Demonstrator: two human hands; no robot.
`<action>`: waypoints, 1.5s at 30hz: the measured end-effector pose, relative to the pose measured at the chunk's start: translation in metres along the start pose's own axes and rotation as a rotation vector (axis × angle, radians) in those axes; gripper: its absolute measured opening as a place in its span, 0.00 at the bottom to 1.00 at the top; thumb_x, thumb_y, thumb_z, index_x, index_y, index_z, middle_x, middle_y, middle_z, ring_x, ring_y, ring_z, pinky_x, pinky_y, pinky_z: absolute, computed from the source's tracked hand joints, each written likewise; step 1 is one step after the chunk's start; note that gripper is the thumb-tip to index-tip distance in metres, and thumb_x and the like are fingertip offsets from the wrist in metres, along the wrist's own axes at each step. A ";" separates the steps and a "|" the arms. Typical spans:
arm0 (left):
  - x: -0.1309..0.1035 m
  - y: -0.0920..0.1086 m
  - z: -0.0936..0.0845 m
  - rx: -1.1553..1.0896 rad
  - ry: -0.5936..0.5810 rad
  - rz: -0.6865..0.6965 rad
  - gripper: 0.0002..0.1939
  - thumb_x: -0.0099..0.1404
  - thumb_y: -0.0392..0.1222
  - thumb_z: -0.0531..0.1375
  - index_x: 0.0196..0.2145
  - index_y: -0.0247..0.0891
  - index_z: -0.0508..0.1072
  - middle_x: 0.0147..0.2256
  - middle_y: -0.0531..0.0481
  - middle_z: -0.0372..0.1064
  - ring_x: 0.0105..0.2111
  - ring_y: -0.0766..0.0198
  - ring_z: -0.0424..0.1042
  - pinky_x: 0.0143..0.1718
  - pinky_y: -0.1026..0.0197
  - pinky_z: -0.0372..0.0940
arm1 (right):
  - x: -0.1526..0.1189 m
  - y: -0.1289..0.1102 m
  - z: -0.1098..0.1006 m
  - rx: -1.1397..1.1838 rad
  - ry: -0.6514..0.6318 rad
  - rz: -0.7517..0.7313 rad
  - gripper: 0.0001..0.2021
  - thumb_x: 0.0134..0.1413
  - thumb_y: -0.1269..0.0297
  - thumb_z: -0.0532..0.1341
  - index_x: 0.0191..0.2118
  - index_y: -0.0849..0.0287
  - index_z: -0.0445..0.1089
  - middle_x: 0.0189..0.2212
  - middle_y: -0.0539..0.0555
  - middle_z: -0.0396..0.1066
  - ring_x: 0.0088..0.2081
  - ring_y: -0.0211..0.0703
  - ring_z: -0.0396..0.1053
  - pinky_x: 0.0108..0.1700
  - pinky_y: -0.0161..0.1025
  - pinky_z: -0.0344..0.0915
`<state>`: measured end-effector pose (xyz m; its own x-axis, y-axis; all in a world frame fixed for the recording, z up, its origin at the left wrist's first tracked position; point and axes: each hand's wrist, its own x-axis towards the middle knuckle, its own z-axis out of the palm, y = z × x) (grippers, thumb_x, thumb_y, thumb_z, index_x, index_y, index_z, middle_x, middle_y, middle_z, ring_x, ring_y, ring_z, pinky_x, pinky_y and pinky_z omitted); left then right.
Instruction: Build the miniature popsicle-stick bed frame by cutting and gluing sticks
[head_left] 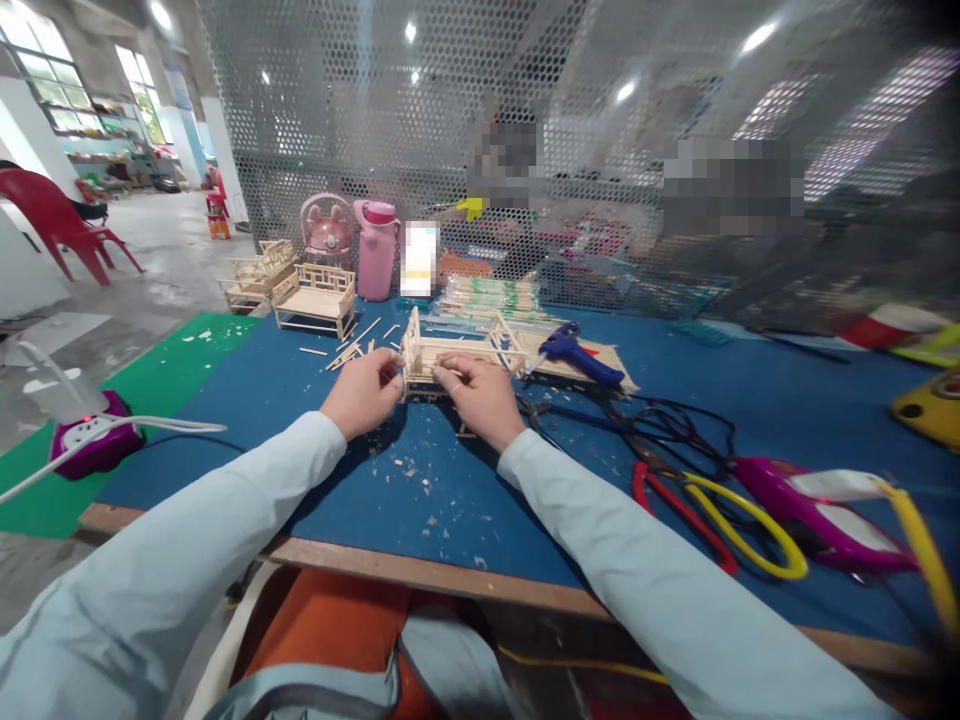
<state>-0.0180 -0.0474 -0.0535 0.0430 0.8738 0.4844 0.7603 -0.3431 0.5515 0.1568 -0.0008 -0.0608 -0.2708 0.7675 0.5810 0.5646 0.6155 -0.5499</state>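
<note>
A small model bench of thin pale wooden sticks (461, 352) stands on the blue tabletop in front of me. My left hand (366, 392) is at its left end, thumb and fingers closed on the frame's edge. My right hand (481, 395) reaches over the bench's front, fingers bent together at the seat; whatever lies between the fingertips is too small to make out. Just right of the bench, a blue glue gun (581, 358) lies on a flat wooden piece (622, 372). Loose sticks (352, 345) are scattered behind my left hand.
Two finished-looking stick benches (315, 300) (257, 275) stand back left, near a pink bottle (378, 250) and a lit phone (419, 258). Bagged sticks (487, 298) lie behind. At right are black cables (675, 425), red-and-yellow-handled scissors (750, 525) and a purple power strip (821, 515).
</note>
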 end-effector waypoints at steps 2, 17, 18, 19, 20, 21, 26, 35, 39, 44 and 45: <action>-0.005 0.007 -0.001 0.129 -0.007 0.058 0.07 0.58 0.37 0.54 0.34 0.35 0.70 0.29 0.49 0.71 0.29 0.64 0.68 0.32 0.63 0.61 | 0.000 -0.001 0.000 -0.004 0.003 -0.001 0.07 0.50 0.63 0.59 0.30 0.55 0.75 0.36 0.53 0.77 0.42 0.45 0.72 0.50 0.43 0.63; -0.018 0.034 0.000 0.457 -0.210 0.051 0.21 0.66 0.52 0.46 0.33 0.40 0.75 0.28 0.45 0.75 0.31 0.54 0.75 0.29 0.60 0.62 | 0.000 -0.003 -0.001 -0.026 -0.017 0.018 0.08 0.51 0.63 0.58 0.31 0.55 0.76 0.37 0.52 0.77 0.43 0.45 0.71 0.50 0.44 0.63; -0.017 0.034 0.000 0.454 -0.211 0.045 0.21 0.66 0.52 0.46 0.33 0.40 0.75 0.27 0.45 0.75 0.31 0.54 0.75 0.29 0.60 0.62 | -0.001 -0.004 -0.001 -0.026 -0.018 0.019 0.08 0.51 0.63 0.58 0.31 0.55 0.76 0.37 0.52 0.77 0.43 0.45 0.71 0.50 0.44 0.63; -0.017 0.034 -0.001 0.453 -0.210 0.038 0.21 0.66 0.52 0.46 0.34 0.40 0.75 0.27 0.45 0.75 0.31 0.54 0.75 0.29 0.60 0.62 | -0.001 -0.004 -0.001 -0.025 -0.019 0.020 0.08 0.51 0.63 0.58 0.31 0.55 0.76 0.37 0.53 0.77 0.43 0.45 0.71 0.50 0.43 0.63; -0.017 0.034 -0.001 0.452 -0.206 0.030 0.21 0.66 0.52 0.46 0.34 0.40 0.75 0.27 0.45 0.75 0.31 0.54 0.75 0.29 0.60 0.62 | -0.001 -0.004 -0.002 -0.024 -0.020 0.021 0.08 0.51 0.64 0.58 0.31 0.55 0.76 0.37 0.53 0.77 0.43 0.44 0.71 0.50 0.43 0.63; -0.017 0.034 0.000 0.451 -0.201 0.022 0.20 0.66 0.52 0.46 0.35 0.40 0.74 0.28 0.45 0.75 0.31 0.54 0.75 0.29 0.60 0.62 | 0.000 -0.005 -0.002 -0.023 -0.022 0.022 0.08 0.51 0.64 0.58 0.31 0.55 0.76 0.37 0.53 0.77 0.43 0.45 0.71 0.50 0.43 0.63; -0.017 0.034 0.001 0.433 -0.196 0.015 0.20 0.66 0.53 0.47 0.35 0.40 0.74 0.29 0.45 0.75 0.31 0.52 0.75 0.29 0.59 0.62 | 0.001 -0.005 -0.002 -0.021 -0.025 0.021 0.08 0.51 0.63 0.58 0.29 0.55 0.75 0.37 0.53 0.77 0.43 0.46 0.71 0.49 0.45 0.63; -0.017 0.035 0.002 0.447 -0.184 0.013 0.21 0.68 0.51 0.45 0.31 0.38 0.72 0.30 0.44 0.75 0.31 0.55 0.74 0.27 0.61 0.59 | 0.001 -0.005 -0.004 -0.041 -0.025 0.010 0.08 0.50 0.63 0.58 0.30 0.54 0.75 0.37 0.53 0.77 0.43 0.46 0.71 0.49 0.45 0.63; -0.016 0.035 0.000 0.459 -0.176 -0.020 0.20 0.68 0.51 0.45 0.31 0.38 0.72 0.30 0.44 0.75 0.31 0.56 0.74 0.27 0.62 0.59 | 0.000 -0.005 -0.003 -0.041 -0.021 0.016 0.08 0.51 0.63 0.58 0.30 0.55 0.75 0.37 0.53 0.77 0.44 0.46 0.71 0.50 0.45 0.63; -0.016 0.034 0.000 0.467 -0.220 -0.022 0.21 0.66 0.53 0.47 0.31 0.39 0.73 0.29 0.43 0.75 0.31 0.53 0.74 0.28 0.60 0.60 | 0.000 -0.004 -0.001 -0.038 -0.012 0.019 0.07 0.50 0.64 0.59 0.28 0.54 0.74 0.37 0.52 0.77 0.44 0.45 0.71 0.50 0.44 0.63; -0.017 0.034 0.000 0.467 -0.233 -0.018 0.21 0.66 0.53 0.47 0.31 0.39 0.74 0.29 0.44 0.75 0.31 0.53 0.74 0.28 0.60 0.60 | 0.000 -0.004 -0.001 -0.038 -0.011 0.020 0.07 0.50 0.64 0.59 0.27 0.54 0.74 0.37 0.51 0.77 0.44 0.44 0.71 0.50 0.44 0.63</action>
<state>0.0070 -0.0734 -0.0431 0.1293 0.9499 0.2844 0.9682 -0.1829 0.1708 0.1556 -0.0030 -0.0580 -0.2681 0.7815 0.5633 0.5990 0.5932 -0.5379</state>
